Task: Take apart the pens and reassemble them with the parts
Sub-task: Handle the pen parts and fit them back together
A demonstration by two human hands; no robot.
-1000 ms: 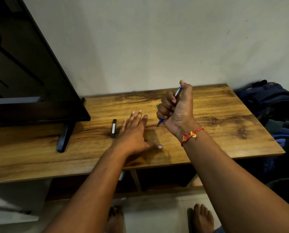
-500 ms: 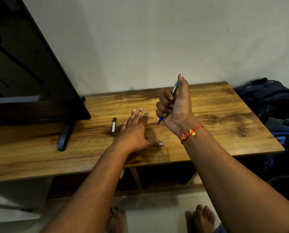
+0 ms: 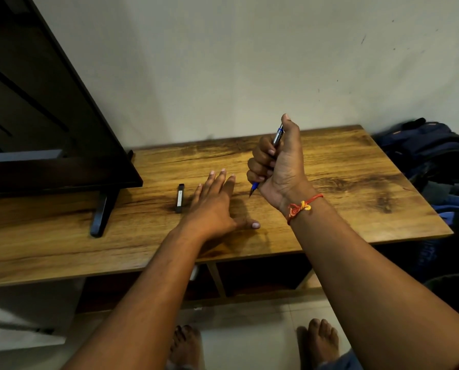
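Right hand (image 3: 279, 169) lifted slightly, grip fisted round pen (image 3: 277, 136), left hand (image 3: 215, 206) flat on table (image 3: 356, 182), fingers spread

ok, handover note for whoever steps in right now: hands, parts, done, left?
Right hand: fist shut around the blue and silver pen, tip pointing down, thumb on its top end, held above the wooden table.
Left hand: open, empty, palm down on the table.
Small black cap-like piece: lying on the table just left of the left hand's fingers, untouched.
Done: nothing visibly taken apart, unless the black piece is a pen part; cannot tell.
Left: disassemble the pen, then reassemble it.
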